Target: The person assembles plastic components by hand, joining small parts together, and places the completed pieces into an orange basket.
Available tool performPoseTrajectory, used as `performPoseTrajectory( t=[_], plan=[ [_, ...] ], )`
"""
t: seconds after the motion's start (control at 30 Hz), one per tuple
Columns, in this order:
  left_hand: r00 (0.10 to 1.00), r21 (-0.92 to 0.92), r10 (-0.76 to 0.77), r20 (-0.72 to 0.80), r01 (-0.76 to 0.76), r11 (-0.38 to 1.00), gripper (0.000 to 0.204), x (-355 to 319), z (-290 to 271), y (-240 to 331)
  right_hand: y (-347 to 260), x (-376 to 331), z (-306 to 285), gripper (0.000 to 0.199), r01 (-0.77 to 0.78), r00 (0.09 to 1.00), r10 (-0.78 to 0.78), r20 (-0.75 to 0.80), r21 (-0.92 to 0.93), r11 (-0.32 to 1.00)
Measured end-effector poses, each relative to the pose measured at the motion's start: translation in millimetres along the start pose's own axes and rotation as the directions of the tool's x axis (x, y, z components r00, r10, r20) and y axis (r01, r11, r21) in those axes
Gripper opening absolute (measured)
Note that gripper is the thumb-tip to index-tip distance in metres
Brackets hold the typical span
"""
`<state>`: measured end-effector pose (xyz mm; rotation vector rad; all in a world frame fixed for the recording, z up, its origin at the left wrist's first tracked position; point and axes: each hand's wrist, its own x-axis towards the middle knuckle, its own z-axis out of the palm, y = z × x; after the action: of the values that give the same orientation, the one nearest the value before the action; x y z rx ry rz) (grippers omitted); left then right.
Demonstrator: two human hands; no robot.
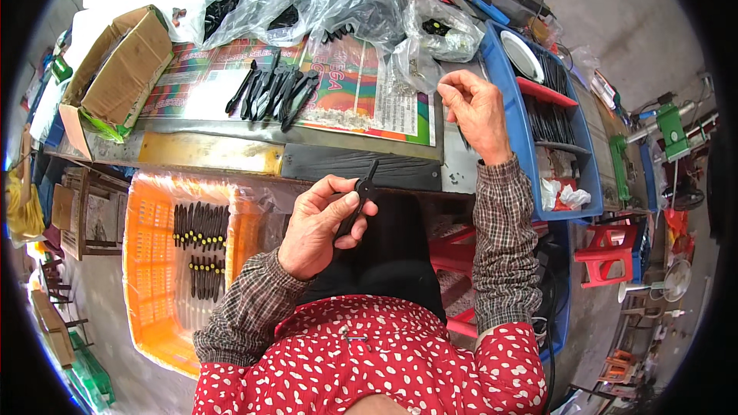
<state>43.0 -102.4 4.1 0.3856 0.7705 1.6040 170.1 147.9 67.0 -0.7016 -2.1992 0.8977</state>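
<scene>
My left hand (327,219) is closed round a slim black plastic piece (366,188) with a round hub and a narrow tip pointing up, held above my lap at the table's front edge. Higher and to the right, my right hand (477,111) is raised over the table near the blue crate. Its thumb and forefinger are pinched; whatever is between them is too small to make out. Loose black plastic pieces (278,92) lie in a pile on the printed sheet (369,111) beyond my left hand.
An orange basket (146,261) at lower left holds rows of black pieces with yellow dots (201,227). The blue crate (523,161) on the right holds stacked black parts (550,119). Clear plastic bags (361,4) and a cardboard box (127,69) stand at the back. A red stool (607,253) is at right.
</scene>
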Motion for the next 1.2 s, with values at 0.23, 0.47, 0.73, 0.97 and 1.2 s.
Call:
performPoseTrajectory(
  t=[0.23,0.47,0.73,0.97,1.2],
  plan=[
    [0.993,0.13,0.115,-0.003,-0.114,0.985,0.014,4,1,11,37,65,-17,0.017,0.11,0.975,-0.167,-0.144,-0.339,0.934],
    [0.985,0.198,0.168,-0.038,-0.157,0.968,0.011,13,-3,18,78,129,-7,0.012,0.117,0.956,-0.267,-0.117,-0.685,0.719],
    [0.989,0.194,0.127,-0.078,-0.11,0.975,0.011,22,-9,18,120,173,18,0.011,0.116,0.982,-0.19,0.002,-0.8,0.588],
    [0.991,0.179,0.116,-0.058,-0.104,0.978,0.011,24,-9,16,135,185,28,0.014,0.017,0.997,-0.066,-0.029,-0.793,0.608],
    [0.99,0.205,0.121,-0.066,-0.105,0.973,0.01,22,-12,14,116,172,28,0.012,0.03,0.998,-0.066,-0.025,-0.705,0.709]
  ],
)
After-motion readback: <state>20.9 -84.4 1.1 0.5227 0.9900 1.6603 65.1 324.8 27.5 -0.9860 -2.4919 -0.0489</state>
